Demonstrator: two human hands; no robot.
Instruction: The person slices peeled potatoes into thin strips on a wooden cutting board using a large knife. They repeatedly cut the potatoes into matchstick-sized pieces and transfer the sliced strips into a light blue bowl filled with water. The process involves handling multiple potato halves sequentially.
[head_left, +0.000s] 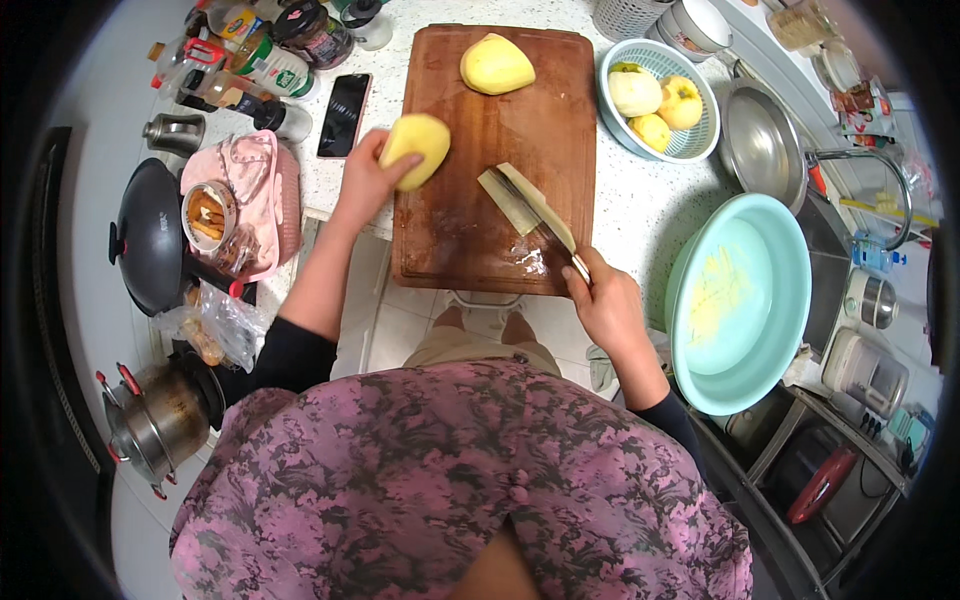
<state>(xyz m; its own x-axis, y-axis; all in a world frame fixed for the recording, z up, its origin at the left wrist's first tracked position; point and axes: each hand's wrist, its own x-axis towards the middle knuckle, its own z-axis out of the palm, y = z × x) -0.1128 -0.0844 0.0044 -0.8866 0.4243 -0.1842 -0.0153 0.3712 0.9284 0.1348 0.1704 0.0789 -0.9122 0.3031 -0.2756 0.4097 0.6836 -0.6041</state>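
My left hand (373, 174) holds a peeled yellow potato (420, 150) over the left edge of a wooden cutting board (442, 247). In my right hand (604, 300) is the handle of a kitchen knife (559, 238), its blade above the board's lower right part. Pale flat slices (510, 204) lie against the blade; whether they stick to it or rest on the board, I cannot tell. Another peeled potato piece (496, 64) sits at the top of the board.
Right of the board stands a light blue colander (606, 112) with several peeled pieces of produce. A mint-green basin (780, 300) with yellow shreds and a metal bowl (761, 135) are farther right. To the left are a phone (345, 116), several jars, a pink basket (288, 202) and a black wok (150, 240).
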